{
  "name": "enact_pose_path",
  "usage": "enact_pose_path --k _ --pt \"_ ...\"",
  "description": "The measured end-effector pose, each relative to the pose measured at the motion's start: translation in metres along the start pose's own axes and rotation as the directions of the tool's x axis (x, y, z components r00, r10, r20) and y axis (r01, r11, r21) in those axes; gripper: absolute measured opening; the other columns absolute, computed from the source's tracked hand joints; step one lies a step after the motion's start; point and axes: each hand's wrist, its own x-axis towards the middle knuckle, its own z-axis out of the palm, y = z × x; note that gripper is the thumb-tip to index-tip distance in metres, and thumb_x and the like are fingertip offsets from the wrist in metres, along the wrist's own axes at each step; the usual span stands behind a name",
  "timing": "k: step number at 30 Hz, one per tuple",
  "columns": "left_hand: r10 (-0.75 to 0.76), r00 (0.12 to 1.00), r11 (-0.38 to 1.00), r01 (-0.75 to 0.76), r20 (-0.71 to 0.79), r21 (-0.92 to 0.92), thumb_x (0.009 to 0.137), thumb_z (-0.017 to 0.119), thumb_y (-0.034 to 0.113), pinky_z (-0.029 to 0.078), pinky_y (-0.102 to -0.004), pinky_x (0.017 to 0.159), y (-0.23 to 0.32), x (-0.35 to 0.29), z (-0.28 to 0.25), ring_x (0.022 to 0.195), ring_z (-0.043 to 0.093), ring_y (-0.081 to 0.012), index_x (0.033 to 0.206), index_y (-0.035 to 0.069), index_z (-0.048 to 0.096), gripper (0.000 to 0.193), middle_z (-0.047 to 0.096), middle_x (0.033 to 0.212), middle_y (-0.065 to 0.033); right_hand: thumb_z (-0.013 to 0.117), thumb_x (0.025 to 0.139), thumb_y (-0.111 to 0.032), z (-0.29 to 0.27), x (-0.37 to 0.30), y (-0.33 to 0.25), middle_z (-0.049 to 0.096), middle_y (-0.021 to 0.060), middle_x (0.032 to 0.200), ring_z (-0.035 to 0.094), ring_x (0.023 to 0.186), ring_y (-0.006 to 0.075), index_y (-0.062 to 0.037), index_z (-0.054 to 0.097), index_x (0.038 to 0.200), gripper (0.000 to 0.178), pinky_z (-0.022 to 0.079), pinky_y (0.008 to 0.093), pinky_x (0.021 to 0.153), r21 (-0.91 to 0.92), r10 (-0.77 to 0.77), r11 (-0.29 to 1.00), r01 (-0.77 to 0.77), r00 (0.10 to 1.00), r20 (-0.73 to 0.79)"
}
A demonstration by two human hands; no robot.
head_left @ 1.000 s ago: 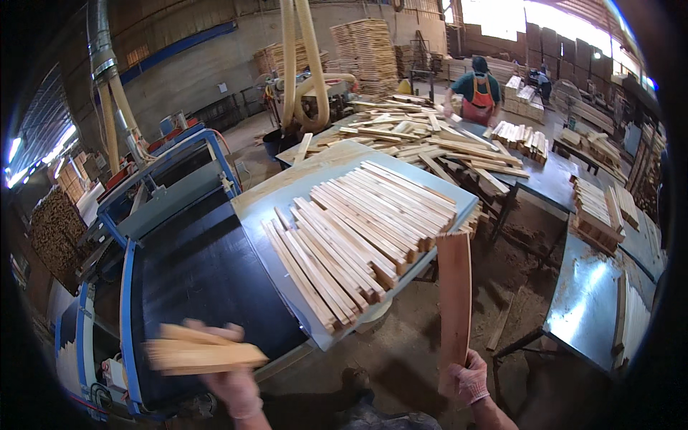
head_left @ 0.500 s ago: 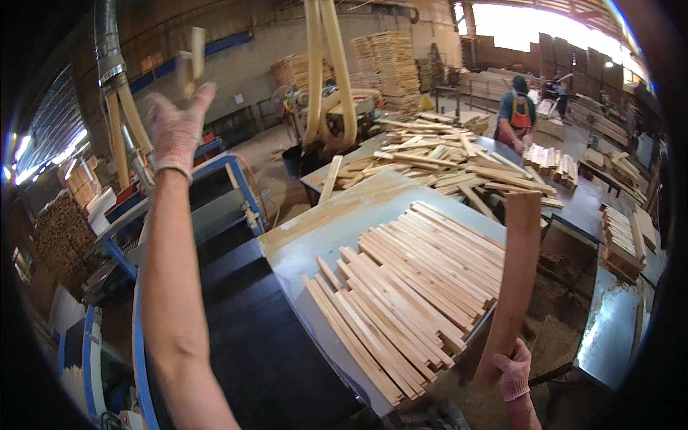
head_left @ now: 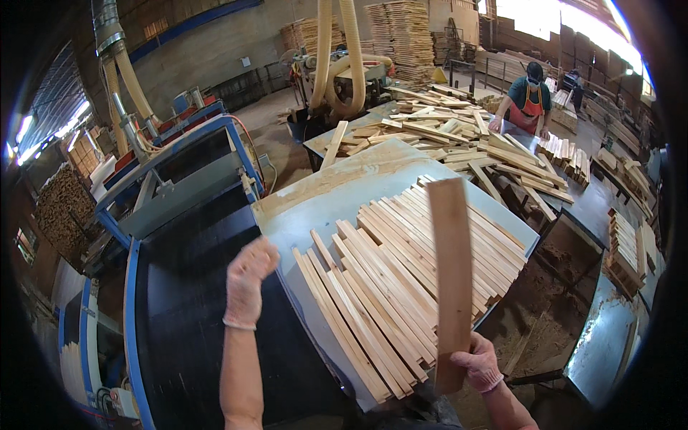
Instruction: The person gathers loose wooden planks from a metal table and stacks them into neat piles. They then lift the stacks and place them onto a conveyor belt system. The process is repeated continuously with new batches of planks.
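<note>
My right hand [head_left: 479,364], in a knitted glove, grips a flat wooden board [head_left: 453,279] near its lower end. The board stands nearly upright in front of a row of narrow wooden strips [head_left: 401,272]. Those strips lie side by side on a pale, smooth tabletop [head_left: 301,208]. Left of the strips, my gloved left hand [head_left: 249,279] is raised over the edge of a black conveyor belt [head_left: 208,308]. Its fingers are curled in, slightly blurred, and no piece shows in them.
Loose wooden pieces [head_left: 444,136] lie heaped on a table beyond the strips. A co-worker in a red apron [head_left: 529,107] stands behind that heap. A blue machine frame [head_left: 172,154] rises at the belt's far end. Thick hoses [head_left: 351,72] hang at the back.
My left hand has come down and nearer from high on the left, its spread fingers now curled. Two pieces in the air near it are gone from there. The board moved left with my right hand.
</note>
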Motion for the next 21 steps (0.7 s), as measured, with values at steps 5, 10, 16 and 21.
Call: enact_pose_path --k 5,10,16,21 --pt "-0.277 0.957 0.956 0.284 0.09 -0.076 0.101 0.082 0.035 0.057 -0.039 0.107 -0.008 -0.109 0.092 0.117 0.072 -0.0211 0.144 0.001 0.068 0.057 0.077 0.125 -0.0109 0.087 0.09 -0.011 0.024 0.023 -0.029 0.075 0.0048 0.105 0.071 0.089 0.0133 0.0029 0.069 0.133 0.048 0.059 0.0296 0.08 -0.245 0.338 0.927 -0.285 0.918 0.208" --pt "-0.393 0.919 0.866 0.383 0.036 -0.322 0.091 0.09 0.043 0.047 -0.0355 0.112 -0.013 -0.185 0.18 0.126 0.06 -0.019 0.155 -0.002 0.05 0.088 0.064 0.136 -0.0085 0.084 0.098 -0.025 0.057 0.05 -0.025 0.073 0.0011 0.105 0.063 0.094 0.0065 0.0009 0.068 0.138 0.051 0.054 0.0269 0.081 -0.511 0.362 0.856 -0.072 0.79 0.494" --pt "-0.359 0.819 0.932 0.285 -0.448 -0.226 0.095 0.067 0.009 0.055 -0.0351 0.1 -0.03 -0.206 0.176 0.107 0.065 -0.0182 0.139 -0.001 0.059 0.046 0.067 0.123 -0.009 0.078 0.102 -0.038 0.09 0.064 0.001 0.077 0.0143 0.118 0.073 0.108 0.0187 -0.0044 0.052 0.158 0.07 0.059 0.0352 0.098 -0.69 0.376 0.654 0.308 0.66 0.651" --pt "-0.422 0.776 0.905 0.387 -0.468 -0.174 0.092 0.067 0.008 0.057 -0.033 0.092 -0.035 -0.2 0.105 0.098 0.067 -0.0176 0.132 0.0 0.063 0.041 0.07 0.114 -0.0064 0.077 0.104 -0.032 0.044 0.128 -0.039 0.077 0.0119 0.111 0.072 0.102 0.0161 -0.007 0.046 0.164 0.073 0.062 0.0341 0.092 -0.563 0.232 0.796 0.221 0.747 0.623"
